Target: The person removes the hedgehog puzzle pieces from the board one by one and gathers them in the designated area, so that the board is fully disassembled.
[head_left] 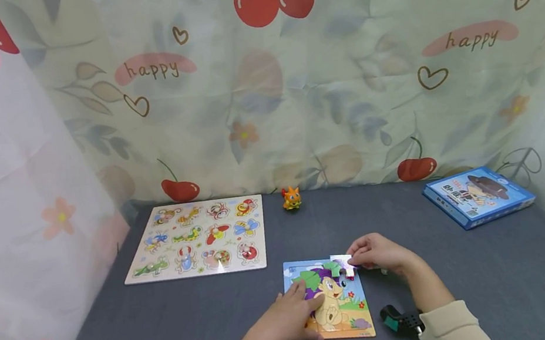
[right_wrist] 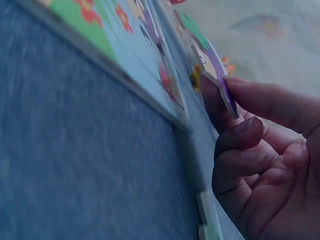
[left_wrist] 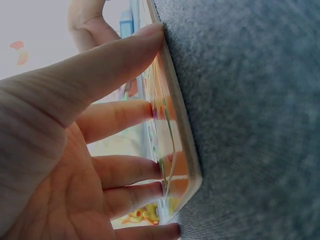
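Observation:
A hedgehog jigsaw puzzle (head_left: pixel 334 309) in a flat board lies on the dark tabletop in the head view. My left hand (head_left: pixel 289 316) rests on the puzzle's left side, fingers spread over its face. In the left wrist view the thumb (left_wrist: pixel 115 62) touches the board's edge. Over the puzzle's top right corner, my right hand (head_left: pixel 379 254) pinches a puzzle piece (right_wrist: pixel 216 65) between thumb and forefinger. That piece is held tilted above the board and shows green, cream and purple. Another loose piece (right_wrist: pixel 209 215) lies on the table below the right hand, mostly hidden in the head view.
A wooden insect peg board (head_left: pixel 198 238) lies at the back left. Behind the puzzle stands a small orange and yellow figurine (head_left: pixel 291 198). A blue box (head_left: pixel 480 195) sits at the back right, close to a thin cable (head_left: pixel 522 161). Printed cloth (head_left: pixel 304 99) hangs along the table's back.

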The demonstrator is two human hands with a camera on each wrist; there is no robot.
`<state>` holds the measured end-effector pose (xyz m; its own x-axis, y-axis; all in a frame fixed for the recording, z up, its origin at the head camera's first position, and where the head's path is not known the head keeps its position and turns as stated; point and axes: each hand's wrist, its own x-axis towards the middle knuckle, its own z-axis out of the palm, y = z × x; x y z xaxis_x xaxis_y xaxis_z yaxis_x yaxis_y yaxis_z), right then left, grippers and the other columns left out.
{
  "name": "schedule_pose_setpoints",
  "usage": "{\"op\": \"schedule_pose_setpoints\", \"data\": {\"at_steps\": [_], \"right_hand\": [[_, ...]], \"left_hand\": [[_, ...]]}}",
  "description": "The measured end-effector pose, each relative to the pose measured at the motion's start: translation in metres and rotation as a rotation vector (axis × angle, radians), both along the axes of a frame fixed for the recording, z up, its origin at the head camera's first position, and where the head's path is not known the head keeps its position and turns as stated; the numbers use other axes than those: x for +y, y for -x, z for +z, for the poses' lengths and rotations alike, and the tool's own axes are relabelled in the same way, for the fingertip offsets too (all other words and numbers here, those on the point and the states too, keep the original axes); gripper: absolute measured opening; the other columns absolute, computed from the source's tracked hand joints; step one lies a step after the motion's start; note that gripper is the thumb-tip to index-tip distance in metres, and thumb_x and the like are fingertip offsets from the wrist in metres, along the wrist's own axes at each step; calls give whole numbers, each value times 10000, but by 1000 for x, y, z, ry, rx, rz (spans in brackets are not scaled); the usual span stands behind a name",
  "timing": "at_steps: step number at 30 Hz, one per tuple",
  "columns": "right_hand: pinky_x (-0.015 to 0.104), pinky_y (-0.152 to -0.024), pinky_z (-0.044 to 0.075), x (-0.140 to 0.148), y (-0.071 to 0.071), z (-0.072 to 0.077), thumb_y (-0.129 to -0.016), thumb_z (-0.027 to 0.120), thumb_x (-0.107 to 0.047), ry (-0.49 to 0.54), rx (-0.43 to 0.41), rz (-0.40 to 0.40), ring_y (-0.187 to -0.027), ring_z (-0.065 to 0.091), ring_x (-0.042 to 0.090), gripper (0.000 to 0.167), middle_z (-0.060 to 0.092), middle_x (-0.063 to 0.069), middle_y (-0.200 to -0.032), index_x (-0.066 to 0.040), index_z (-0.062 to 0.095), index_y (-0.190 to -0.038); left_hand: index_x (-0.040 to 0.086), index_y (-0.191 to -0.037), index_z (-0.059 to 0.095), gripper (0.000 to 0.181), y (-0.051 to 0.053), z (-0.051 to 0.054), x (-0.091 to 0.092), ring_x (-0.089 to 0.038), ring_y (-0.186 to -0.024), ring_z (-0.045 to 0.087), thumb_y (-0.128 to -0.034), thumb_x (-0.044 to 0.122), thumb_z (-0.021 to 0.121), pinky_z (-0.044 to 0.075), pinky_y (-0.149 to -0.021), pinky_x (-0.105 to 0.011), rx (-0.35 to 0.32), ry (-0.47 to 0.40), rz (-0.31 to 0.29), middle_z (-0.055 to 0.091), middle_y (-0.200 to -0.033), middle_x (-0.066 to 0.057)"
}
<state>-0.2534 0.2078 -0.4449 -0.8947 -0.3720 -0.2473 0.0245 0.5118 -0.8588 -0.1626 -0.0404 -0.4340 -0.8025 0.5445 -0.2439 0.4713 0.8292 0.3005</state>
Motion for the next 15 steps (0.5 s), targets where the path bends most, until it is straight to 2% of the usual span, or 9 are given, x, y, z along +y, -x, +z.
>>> {"op": "schedule_pose_setpoints", "data": {"at_steps": [8,15], "right_hand": [[246,-581,430,25,-2,0,-875,639,-218,4,-13,-17,-647,500,138,275,625,5,-741,29,646,-997],[239,-569,433,48,-2,4,-893,618,-232,18,-13,-32,-633,491,119,316,616,-16,-766,45,627,-1044]], "left_hand": [[267,-1348,502,670,-1,2,0,-329,-1379,307,-747,438,741,355,-1020,-581,1,-9,-2,356,-1471,-182],[278,-1346,502,653,0,3,0,-320,-1386,298,-757,442,731,344,-1032,-577,-30,-5,10,352,-1477,-166]]}}
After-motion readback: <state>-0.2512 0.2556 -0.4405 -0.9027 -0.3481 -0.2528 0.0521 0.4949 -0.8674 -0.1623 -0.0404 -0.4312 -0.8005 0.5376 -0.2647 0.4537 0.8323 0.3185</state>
